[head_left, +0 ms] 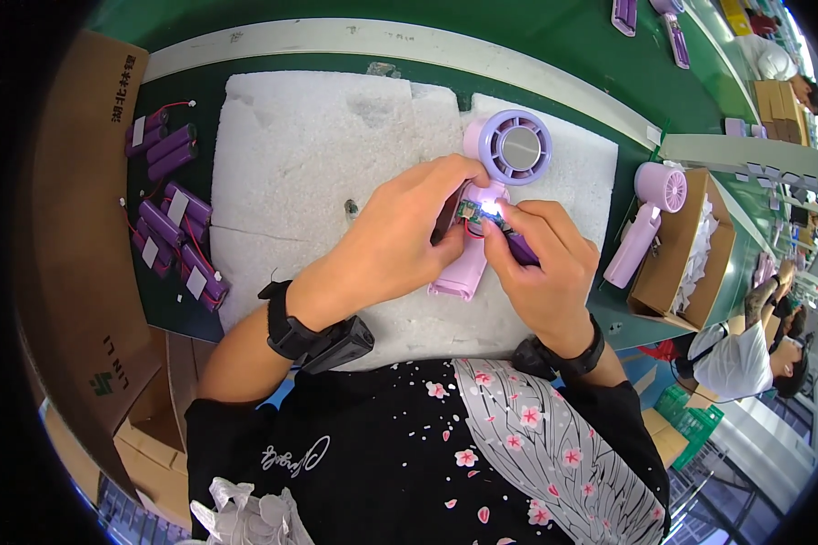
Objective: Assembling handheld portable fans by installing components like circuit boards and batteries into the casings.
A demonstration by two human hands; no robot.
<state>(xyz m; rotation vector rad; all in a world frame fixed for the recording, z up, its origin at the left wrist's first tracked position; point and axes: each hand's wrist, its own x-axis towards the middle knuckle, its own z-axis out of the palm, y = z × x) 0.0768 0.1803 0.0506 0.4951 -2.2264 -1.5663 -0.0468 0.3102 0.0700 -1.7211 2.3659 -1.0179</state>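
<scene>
- Gripping the lilac fan [465, 265]: the left hand [407, 218].
- Pinching the lit circuit board [469, 211]: the right hand [553, 265], purple battery [522, 249] between thumb and fingers.

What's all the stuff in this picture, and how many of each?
Held fan: 1, lilac and pink, centre
Circuit board: 1, green, between the hands
Other fan: 1, pink, right
Fan parts: at least 2, purple, top right
Battery packs: several, purple, left
Foam slabs: apparently 2, white, under hands
Table: 1, green, below foam
Cardboard boxes: several, brown, left and right
Crates: count unclear, green, lower right
Co-workers: at least 2, white tops, right
Wristbands: 2, black, on wrists
Shirt: 1, black with pink flowers, bottom
Left fingers: one set, bare, on held fan
Right fingers: one set, bare, at circuit board
</scene>
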